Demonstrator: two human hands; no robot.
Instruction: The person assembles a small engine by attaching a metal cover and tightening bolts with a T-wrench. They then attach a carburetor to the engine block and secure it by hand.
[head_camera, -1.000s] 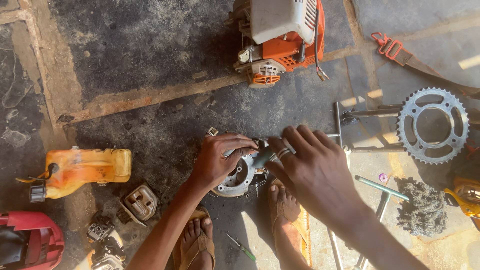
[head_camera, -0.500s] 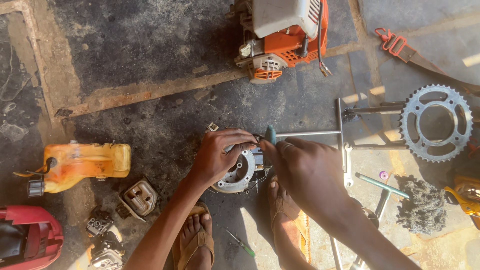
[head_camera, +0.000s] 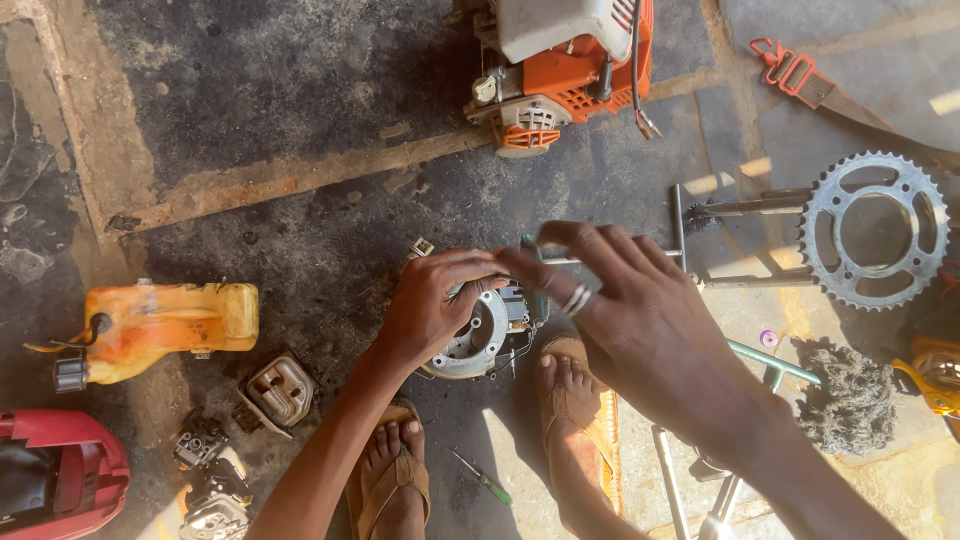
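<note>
My left hand (head_camera: 430, 310) grips a round grey metal engine part (head_camera: 478, 345) that rests on the floor just ahead of my sandalled feet (head_camera: 572, 400). My right hand (head_camera: 640, 320), with a ring on one finger, reaches over the part from the right. Its fingertips pinch a slim tool with a teal end (head_camera: 530, 248) above the part's top edge. A thin metal rod (head_camera: 620, 262) runs from under those fingers to the right; whether it belongs to the held tool I cannot tell.
An orange and white engine unit (head_camera: 560, 70) stands at the top. A toothed sprocket (head_camera: 872, 245) and metal bars lie right, near a grey rag clump (head_camera: 850, 395). A yellow fuel tank (head_camera: 160, 325), small engine parts (head_camera: 278, 392) and a red cover (head_camera: 50, 480) lie left. A green screwdriver (head_camera: 482, 478) lies between my feet.
My right hand has lifted from the part and shifted right, fingers now pinched around the teal-ended tool. My left hand keeps its grip on the part.
</note>
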